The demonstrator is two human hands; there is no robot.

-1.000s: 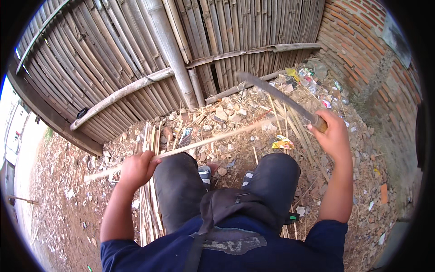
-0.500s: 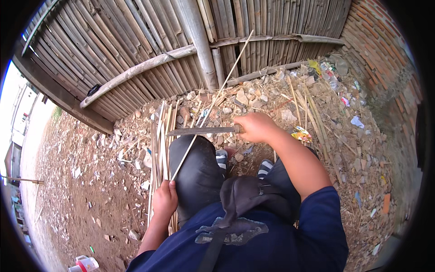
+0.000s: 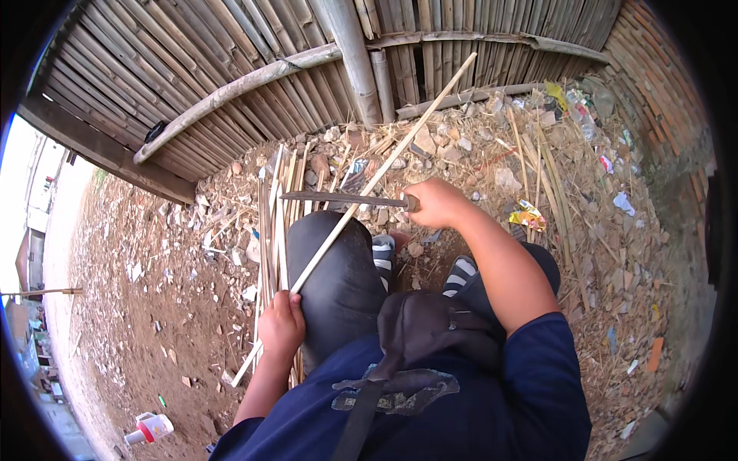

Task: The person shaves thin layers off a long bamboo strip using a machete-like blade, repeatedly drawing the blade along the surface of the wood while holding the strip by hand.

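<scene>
My left hand [image 3: 282, 323] is closed around a long pale bamboo strip [image 3: 332, 242], beside my left knee. The strip slants up and away to the right over that knee, and its near end sticks out below the hand. My right hand [image 3: 438, 203] grips the handle of a long knife [image 3: 327, 197], out in front of my knees. Its dark blade points left and crosses the strip; whether the two touch, I cannot tell. More bamboo strips [image 3: 265, 230] lie in a bundle along the outside of my left leg.
A bamboo fence [image 3: 231, 69] stands ahead, with a brick wall [image 3: 653, 77] on the right. Stones and litter cover the ground, including a yellow wrapper [image 3: 527, 216]. Other long strips [image 3: 552, 173] lie at the right. A white and red plastic jug [image 3: 154, 426] lies at the lower left.
The held strip looks broader and now shows an end below my left hand. My right hand keeps the knife across it, slightly higher in the view. The whole view has shifted a little.
</scene>
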